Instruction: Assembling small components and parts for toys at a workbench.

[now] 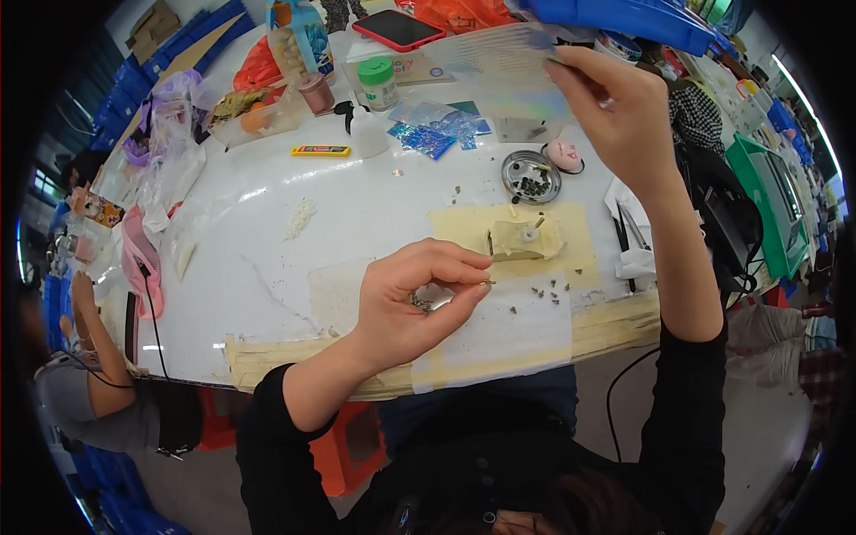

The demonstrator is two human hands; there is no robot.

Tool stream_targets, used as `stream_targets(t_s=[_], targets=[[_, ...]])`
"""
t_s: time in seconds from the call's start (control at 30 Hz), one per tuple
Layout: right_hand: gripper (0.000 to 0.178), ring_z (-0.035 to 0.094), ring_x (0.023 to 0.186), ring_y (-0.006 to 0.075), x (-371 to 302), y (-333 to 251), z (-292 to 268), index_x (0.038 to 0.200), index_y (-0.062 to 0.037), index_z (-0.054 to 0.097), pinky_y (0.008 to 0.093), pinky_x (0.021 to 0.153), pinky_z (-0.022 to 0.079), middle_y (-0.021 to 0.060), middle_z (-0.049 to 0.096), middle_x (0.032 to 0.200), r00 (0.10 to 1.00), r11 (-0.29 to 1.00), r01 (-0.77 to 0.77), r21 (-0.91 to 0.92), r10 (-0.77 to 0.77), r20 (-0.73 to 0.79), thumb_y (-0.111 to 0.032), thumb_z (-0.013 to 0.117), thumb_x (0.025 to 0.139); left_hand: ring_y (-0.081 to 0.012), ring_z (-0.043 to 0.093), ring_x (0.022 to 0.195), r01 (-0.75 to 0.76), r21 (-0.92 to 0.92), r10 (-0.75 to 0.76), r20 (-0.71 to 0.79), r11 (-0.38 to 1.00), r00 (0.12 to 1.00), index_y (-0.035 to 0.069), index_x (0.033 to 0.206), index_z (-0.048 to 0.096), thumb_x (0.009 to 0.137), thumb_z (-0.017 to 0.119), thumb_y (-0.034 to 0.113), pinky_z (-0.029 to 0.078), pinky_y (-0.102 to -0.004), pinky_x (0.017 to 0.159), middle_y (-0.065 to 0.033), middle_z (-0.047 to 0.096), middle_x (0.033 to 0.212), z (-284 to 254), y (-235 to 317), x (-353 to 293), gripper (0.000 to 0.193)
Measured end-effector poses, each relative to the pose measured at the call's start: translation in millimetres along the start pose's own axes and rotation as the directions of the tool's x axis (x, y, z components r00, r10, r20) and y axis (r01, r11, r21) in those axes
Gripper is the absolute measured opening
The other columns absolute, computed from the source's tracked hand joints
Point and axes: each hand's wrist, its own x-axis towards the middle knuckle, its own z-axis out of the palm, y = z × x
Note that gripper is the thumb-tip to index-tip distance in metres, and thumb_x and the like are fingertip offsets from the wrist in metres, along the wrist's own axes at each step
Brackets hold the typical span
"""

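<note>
My left hand (417,294) is low over the near edge of the table, thumb and forefinger pinched on a tiny brass-coloured piece (489,283). Raised at the right, my right hand (615,102) has its fingertips closed at the edge of a clear sheet with a rainbow sheen (508,67). Just beyond my left fingertips sits a yellowish taped block (517,242) with short pegs standing in it, on yellow paper (575,227). Small dark bits (544,292) lie scattered on white paper beside it. A round metal dish (532,196) holds more dark pieces.
A pink round case (563,156) stands by the dish. Tweezers (621,227) lie on tissue at right, near a black bag (727,209). Farther back are a green-lidded jar (377,83), a yellow box (320,152) and a red-cased phone (399,30). Another person's arm (102,334) is at left.
</note>
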Motion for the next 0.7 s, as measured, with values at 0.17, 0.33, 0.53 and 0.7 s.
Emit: stream_targets(t_s=[0.17, 0.33, 0.53, 0.7], targets=[[0.027, 0.061, 0.074, 0.0299, 20.9, 23.9, 58.3, 0.106, -0.0027, 0.068, 0.0332, 0.069, 0.049, 0.0126, 0.069, 0.09, 0.937, 0.918, 0.279, -0.281, -0.197, 0.289, -0.025, 0.062, 0.091, -0.0175, 0.065, 0.092, -0.021, 0.037, 0.019, 0.06, 0.999, 0.998, -0.003, 0.094, 0.067, 0.08, 0.065, -0.011, 0.051, -0.0269, 0.078, -0.0158, 0.067, 0.101, -0.3, -0.7, 6.4, 0.016], [0.022, 0.062, 0.07, 0.0167, 8.4, -52.8, 14.3, 0.101, -0.0008, 0.066, 0.0306, 0.067, 0.048, 0.0065, 0.065, 0.086, 0.922, 0.841, -0.149, 0.52, -0.072, 0.38, -0.021, 0.058, 0.095, -0.0115, 0.065, 0.079, -0.009, 0.005, 0.01, -0.104, 1.0, 0.995, 0.0, 0.091, 0.07, 0.079, 0.07, -0.005, 0.052, -0.0226, 0.067, -0.01, 0.069, 0.094, -5.5, 0.5, 2.8, 0.013], [0.025, 0.054, 0.104, 0.019, -64.6, -179.5, -4.2, 0.108, 0.0028, 0.058, 0.032, 0.091, 0.041, 0.0078, 0.062, 0.098, 0.883, -0.566, -0.469, 0.678, -0.33, 0.335, -0.016, 0.045, 0.1, -0.0113, 0.063, 0.082, 0.018, 0.033, -0.016, -0.054, 0.999, 0.998, -0.001, 0.093, 0.069, 0.079, 0.07, -0.006, 0.05, -0.0223, 0.07, -0.0106, 0.068, 0.096, 0.4, -6.3, 4.0, 0.014], [0.025, 0.054, 0.101, 0.0181, -69.1, -223.4, 6.5, 0.109, 0.0033, 0.058, 0.0307, 0.088, 0.041, 0.008, 0.062, 0.098, 0.94, -0.815, -0.34, 0.469, -0.288, 0.181, -0.015, 0.044, 0.1, -0.0143, 0.063, 0.088, 0.076, 0.056, -0.072, -0.06, 0.996, 0.996, -0.004, 0.096, 0.065, 0.083, 0.062, -0.01, 0.053, -0.0238, 0.074, -0.0146, 0.065, 0.101, -0.1, -8.3, 2.0, 0.015]])
